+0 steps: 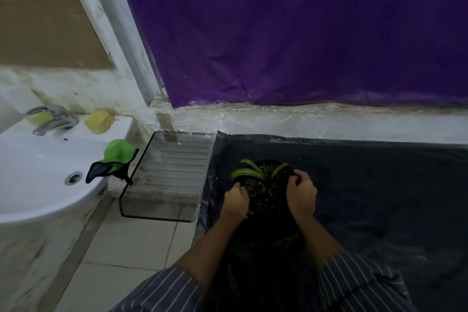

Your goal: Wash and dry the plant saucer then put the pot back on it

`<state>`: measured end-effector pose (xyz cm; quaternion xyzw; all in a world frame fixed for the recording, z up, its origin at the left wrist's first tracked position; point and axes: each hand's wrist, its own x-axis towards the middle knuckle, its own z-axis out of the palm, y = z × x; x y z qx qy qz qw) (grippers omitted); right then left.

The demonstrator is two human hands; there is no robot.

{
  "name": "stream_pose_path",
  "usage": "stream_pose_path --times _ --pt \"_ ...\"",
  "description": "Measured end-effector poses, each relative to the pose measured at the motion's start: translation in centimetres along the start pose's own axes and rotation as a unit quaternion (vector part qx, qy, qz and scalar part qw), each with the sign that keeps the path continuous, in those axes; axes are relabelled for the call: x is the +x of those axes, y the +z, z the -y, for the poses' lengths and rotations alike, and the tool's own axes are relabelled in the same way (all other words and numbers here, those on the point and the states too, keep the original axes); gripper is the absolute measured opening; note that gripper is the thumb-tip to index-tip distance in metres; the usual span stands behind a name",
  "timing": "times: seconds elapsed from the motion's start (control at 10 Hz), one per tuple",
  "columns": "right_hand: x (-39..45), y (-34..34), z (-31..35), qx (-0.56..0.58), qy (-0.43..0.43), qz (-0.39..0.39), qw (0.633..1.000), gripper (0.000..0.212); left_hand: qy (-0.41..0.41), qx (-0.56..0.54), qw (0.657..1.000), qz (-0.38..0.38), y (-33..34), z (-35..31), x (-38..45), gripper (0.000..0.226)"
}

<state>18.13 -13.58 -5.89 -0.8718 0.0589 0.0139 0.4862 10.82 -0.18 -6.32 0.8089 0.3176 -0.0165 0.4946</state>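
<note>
Pot point(266, 185) with the small green plant point(255, 172) stands on the dark plastic sheet point(379, 185) that covers the tabletop at the right of the scene, and both hands grasp it at the rim: the left hand point(236, 200) on its left side, the right hand point(301, 194) on its right side, fingers curled over the edge. The saucer itself I cannot see; it is too dark under the pot to tell whether the pot sits on one. I judge the step is to lift the pot or to set it down, and I cannot tell which. To do it well, the pot should be kept upright, so that the loose soil does not spill, and both hands should move together with equal force. The thin leaves should stay free of the fingers. The sink point(38, 172) with the tap point(50, 119) is far to the left, with a green cloth point(116, 152) on its edge and a wire rack point(167, 177) between sink and tabletop.
</note>
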Motion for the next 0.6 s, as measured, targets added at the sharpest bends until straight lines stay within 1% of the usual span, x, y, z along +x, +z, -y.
stream_pose_path --times 0.2,0.3,0.4,0.5,0.6 --pt "-0.6 -0.5 -0.4 -0.036 -0.002 0.003 0.999 0.034 0.018 0.034 0.999 -0.001 -0.4 0.1 -0.4 0.037" --pt "-1.0 -0.6 -0.1 -0.097 -0.050 -0.028 0.994 0.033 0.022 0.079 0.995 -0.047 -0.7 0.1 -0.9 0.042" --pt "-1.8 -0.8 0.8 -0.143 -0.097 -0.033 0.984 0.032 0.034 0.126 0.986 -0.107 -2.0 0.0 -1.7 0.040" --pt "-2.7 -0.8 2.6 -0.144 -0.132 -0.034 0.980 0.031 0.084 0.184 0.968 -0.151 -3.9 -0.4 -2.4 0.036" --pt "-3.6 -0.8 5.6 -0.140 -0.156 -0.001 0.978 0.036 0.136 0.218 0.952 -0.167 -6.3 -1.6 -2.3 0.035"
